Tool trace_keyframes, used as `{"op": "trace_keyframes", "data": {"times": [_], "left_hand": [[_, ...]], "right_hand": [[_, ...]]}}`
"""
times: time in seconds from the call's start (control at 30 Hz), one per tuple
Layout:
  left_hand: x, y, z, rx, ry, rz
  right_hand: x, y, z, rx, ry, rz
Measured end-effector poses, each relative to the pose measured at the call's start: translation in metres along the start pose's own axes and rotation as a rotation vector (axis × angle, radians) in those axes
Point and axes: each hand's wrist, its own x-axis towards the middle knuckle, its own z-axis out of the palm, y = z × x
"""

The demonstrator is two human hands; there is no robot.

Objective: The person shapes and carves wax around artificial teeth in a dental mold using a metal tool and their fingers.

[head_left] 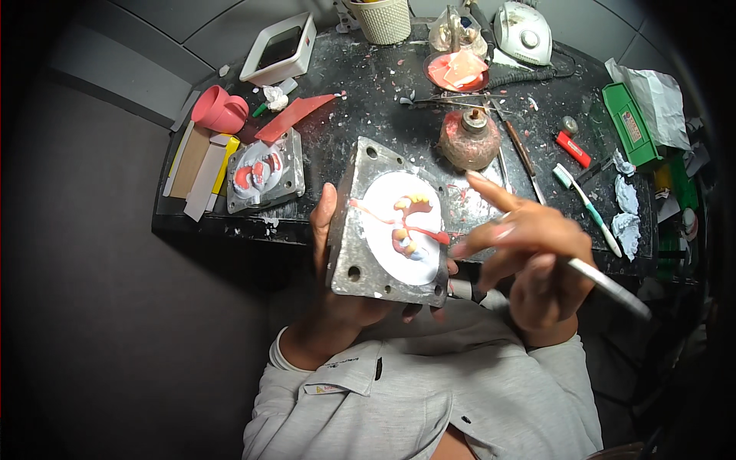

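Your left hand (pixel 331 253) gripped the metal mold (pixel 387 222) at the picture's center, above the table (pixel 368 92) edge. Your right hand (pixel 529 253), at three o'clock of it, pinched a thin tool (pixel 609 286).
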Motion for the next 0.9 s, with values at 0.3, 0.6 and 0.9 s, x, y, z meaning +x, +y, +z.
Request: {"op": "trace_keyframes", "data": {"times": [0.3, 0.6, 0.9], "left_hand": [[0.005, 0.01, 0.006, -0.258, -0.253, -0.11], [0.026, 0.007, -0.026, -0.345, -0.475, -0.247], [0.027, 0.01, -0.023, -0.347, -0.474, -0.313]], "right_hand": [[-0.004, 0.02, -0.006, -0.248, 0.284, -0.203], [-0.012, 0.022, -0.009, -0.261, 0.299, -0.17], [-0.017, 0.022, -0.017, -0.202, 0.306, -0.075]]}}
